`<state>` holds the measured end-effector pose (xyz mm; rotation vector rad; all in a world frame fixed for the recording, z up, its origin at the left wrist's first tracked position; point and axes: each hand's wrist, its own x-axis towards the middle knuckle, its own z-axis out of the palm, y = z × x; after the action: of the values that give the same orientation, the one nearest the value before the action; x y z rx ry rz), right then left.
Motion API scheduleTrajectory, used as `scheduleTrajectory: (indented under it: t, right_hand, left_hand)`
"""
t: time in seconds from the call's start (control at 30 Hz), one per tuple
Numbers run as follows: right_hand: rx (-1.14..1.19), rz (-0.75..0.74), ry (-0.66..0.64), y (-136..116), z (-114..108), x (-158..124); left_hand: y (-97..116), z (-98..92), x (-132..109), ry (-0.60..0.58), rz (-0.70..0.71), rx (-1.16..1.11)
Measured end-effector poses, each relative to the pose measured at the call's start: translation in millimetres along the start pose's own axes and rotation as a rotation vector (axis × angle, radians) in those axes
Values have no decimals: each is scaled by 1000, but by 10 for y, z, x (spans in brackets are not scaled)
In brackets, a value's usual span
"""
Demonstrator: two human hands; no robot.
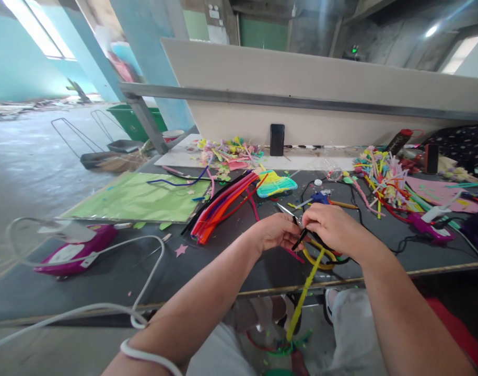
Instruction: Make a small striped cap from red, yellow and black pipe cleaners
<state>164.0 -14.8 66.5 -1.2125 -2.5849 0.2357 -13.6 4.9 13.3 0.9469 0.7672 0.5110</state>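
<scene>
My left hand (278, 231) and my right hand (328, 227) meet above the table's front edge, fingers closed. Between them is a short black pipe cleaner (300, 239), pinched by both. Scissor blades (286, 211) stick out just past my left fingers; their handles are hidden, so I cannot tell whether they are held. Below my hands, a yellow pipe cleaner (307, 292) hangs over the edge, beside yellow and black loops. Left of my hands lies a bundle of pink, orange, purple and black pipe cleaners (223, 206). A blue glue gun (321, 197) rests just behind my right hand.
A white cable (150, 277) loops over my left forearm from a purple power strip (80, 250). A green sheet (140, 196) lies at left. Behind are a phone (277, 140), a yellow-and-turquoise piece (276, 184) and piles of pipe cleaner pieces (387, 180). Another purple power strip (432, 230) is at right.
</scene>
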Motion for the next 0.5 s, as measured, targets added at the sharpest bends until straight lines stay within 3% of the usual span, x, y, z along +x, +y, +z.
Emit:
scheduleTrajectory:
  t: [0.1,0.17,0.2,0.3,0.33,0.4,0.5]
  right_hand:
    - [-24,12,-16,13,-4,4]
    - [-28,52,-17,26,-14,1]
    - [-29,78,-14,34,-19,-3]
    - [-34,155,-2,63,-28,-15]
    - [-38,176,-2,74,-27,-18]
    - [-50,202,0,95,-17,-20]
    - [-68,211,2,114,6,-14]
  left_hand:
    - [-6,12,-13,-73,-22,49]
    - [-10,14,-12,-46,16,103]
    - [-11,13,-8,41,80,143]
    - [-3,12,8,484,429,368]
    - [-1,16,12,569,527,464]
    - [-10,36,16,539,607,629]
    - [-64,80,32,356,574,738]
